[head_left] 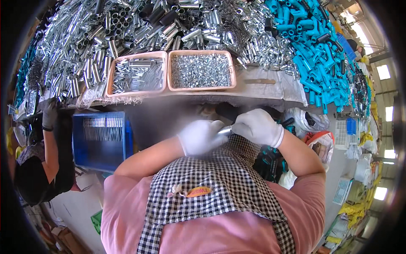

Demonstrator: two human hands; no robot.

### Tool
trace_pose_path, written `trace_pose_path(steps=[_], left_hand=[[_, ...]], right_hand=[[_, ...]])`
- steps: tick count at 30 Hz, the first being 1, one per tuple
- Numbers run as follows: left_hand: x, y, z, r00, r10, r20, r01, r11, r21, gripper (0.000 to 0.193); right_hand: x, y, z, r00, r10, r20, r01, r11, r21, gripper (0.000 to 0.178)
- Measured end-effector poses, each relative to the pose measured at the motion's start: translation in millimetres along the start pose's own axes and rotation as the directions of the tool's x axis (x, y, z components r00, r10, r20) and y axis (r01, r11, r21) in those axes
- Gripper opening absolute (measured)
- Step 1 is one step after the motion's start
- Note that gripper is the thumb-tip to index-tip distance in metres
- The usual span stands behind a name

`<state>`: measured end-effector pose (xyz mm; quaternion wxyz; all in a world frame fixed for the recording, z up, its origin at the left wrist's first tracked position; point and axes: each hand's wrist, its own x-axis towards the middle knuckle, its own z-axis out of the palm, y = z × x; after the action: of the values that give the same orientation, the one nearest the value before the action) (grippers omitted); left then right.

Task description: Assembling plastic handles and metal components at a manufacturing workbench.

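Note:
My left hand (201, 136) and my right hand (258, 127), both in white gloves, meet in front of my chest below the table edge. Between them they grip a short shiny metal tube (225, 130), with only its middle showing. Just above, on the table, stand two pink trays: the left pink tray (111, 80) holds thin metal rods, the right pink tray (232, 70) holds several small silver nuts or rings. A checkered apron covers my front.
Heaps of silver tubes (127, 25) and springs fill the table's back; blue plastic handles (315, 55) pile at the right. A blue crate (101, 137) with metal parts sits low on the left. Another person's gloved hand (50, 114) reaches toward the table at far left.

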<state>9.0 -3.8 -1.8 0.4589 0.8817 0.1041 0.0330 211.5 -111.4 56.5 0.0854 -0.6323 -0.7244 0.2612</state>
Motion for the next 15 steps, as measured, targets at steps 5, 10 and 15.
trace_pose_path(steps=[5, 10, 15], left_hand=[[-4, 0, -2, 0.999, -0.042, -0.016, 0.042, 0.999, -0.004, 0.039], [-12, 0, -22, 0.981, -0.103, -0.164, 0.097, 0.994, -0.044, 0.039], [-24, 1, -64, 0.524, -0.413, -0.745, -0.25, 0.761, -0.598, 0.031]], right_hand=[[11, -17, -16, 0.899, 0.322, 0.298, -0.424, 0.81, 0.405, 0.036], [14, 3, -6, 0.974, 0.105, 0.202, -0.222, 0.642, 0.734, 0.036], [37, -8, 21, 0.909, -0.312, -0.277, 0.332, 0.943, 0.029, 0.088]])
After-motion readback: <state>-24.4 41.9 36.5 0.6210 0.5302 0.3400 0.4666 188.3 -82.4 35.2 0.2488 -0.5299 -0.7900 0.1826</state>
